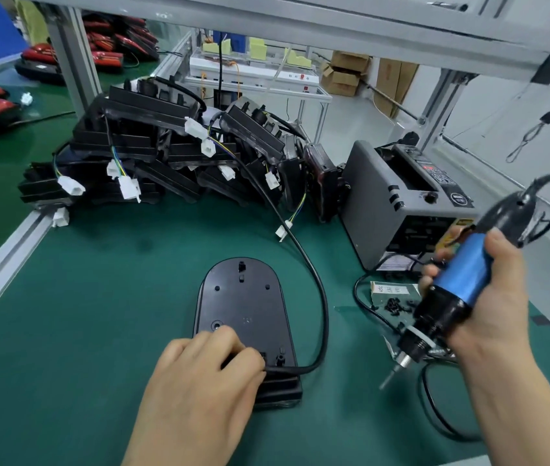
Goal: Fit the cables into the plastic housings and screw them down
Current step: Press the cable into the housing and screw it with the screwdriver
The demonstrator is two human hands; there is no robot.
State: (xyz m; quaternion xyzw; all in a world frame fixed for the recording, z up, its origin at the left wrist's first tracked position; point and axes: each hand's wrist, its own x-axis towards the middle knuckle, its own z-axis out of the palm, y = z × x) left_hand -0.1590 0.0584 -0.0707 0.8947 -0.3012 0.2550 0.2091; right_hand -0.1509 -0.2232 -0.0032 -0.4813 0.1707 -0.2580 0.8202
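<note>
Low in the frame, your left hand (199, 378) pressed down on the near end of the black plastic housing (243, 307) at centre, fingers curled over the black cable (320, 297) where it entered. At right, your right hand (488, 294) gripped the blue electric screwdriver (451, 290), tip angled down above the green desk (81, 331). Further back, more housings (152, 156) were piled at upper centre.

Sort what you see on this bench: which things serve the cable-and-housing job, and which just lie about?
In use: housing, cable, electric screwdriver, loose screws, left hand, right hand.
Lying about: grey machine, cardboard boxes, red packets.
</note>
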